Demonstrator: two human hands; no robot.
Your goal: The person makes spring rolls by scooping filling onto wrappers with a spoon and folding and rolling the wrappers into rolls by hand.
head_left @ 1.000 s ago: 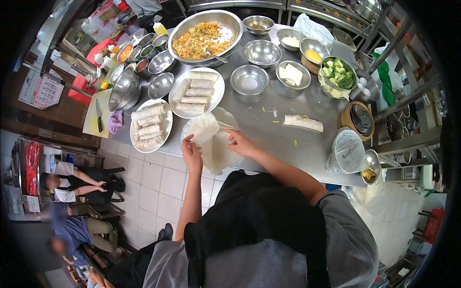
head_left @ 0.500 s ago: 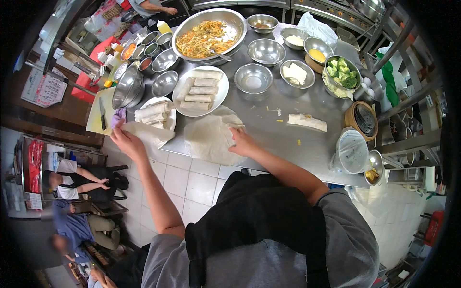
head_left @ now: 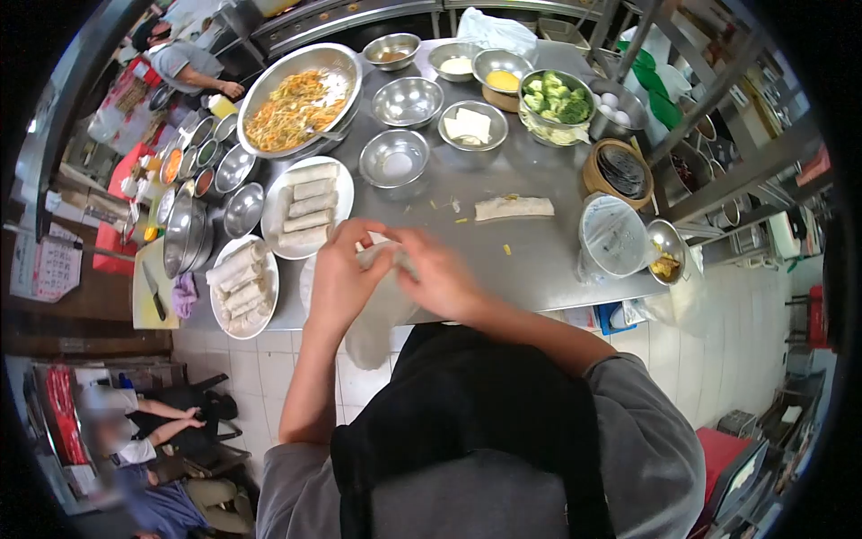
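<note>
My left hand and my right hand meet over the table's near edge, fingertips close together. Between them they pinch a thin, pale spring roll wrapper, which hangs down past the edge. My right hand is partly smeared by motion. More pale wrapper shows behind my left wrist on the table, mostly covered. Left of my hands, uncooked spring rolls lie on one white plate, with others on a second. A single filled roll rests on the steel to the right.
A large steel bowl of shredded vegetable filling stands at back left. Small steel bowls, broccoli and eggs line the back. A knife lies on a yellow cutting board at left. A plastic-lined tub stands right.
My left hand has brought the wrapper from the left plate toward the middle. My right hand has risen from the wrappers on the table to join it. The view has turned right.
</note>
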